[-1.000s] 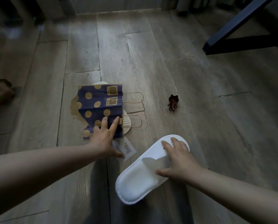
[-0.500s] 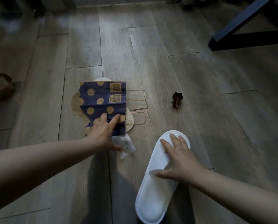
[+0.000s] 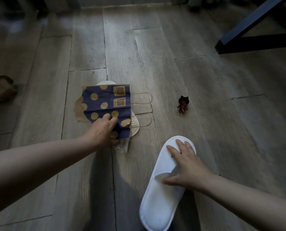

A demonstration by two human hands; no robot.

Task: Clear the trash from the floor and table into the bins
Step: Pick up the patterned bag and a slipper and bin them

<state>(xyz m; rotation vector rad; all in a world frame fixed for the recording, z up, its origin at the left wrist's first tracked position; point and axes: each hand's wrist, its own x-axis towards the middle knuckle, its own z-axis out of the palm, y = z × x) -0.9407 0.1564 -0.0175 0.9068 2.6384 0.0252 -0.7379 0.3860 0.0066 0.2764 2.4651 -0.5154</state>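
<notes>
A blue paper bag (image 3: 104, 100) with tan dots and string handles lies flat on the wooden floor, over a white oval piece (image 3: 134, 125). My left hand (image 3: 102, 130) has its fingers on top of the bag's near edge and its thumb below, pinching the bag together with a crumpled white paper slip (image 3: 123, 146). My right hand (image 3: 185, 165) rests with spread, straight fingers on the upper of a white slipper (image 3: 158, 205), thumb at the edge of its opening.
A small dark bear figurine (image 3: 183, 104) lies on the floor right of the bag. A crumpled brown object (image 3: 1, 88) sits at the far left. Dark table legs (image 3: 248, 25) stand at the upper right.
My right hand has turned the slipper from slanted to nearly lengthwise toward me. My left hand has slid onto the bag's near edge and gathered the white slip, which is now crumpled.
</notes>
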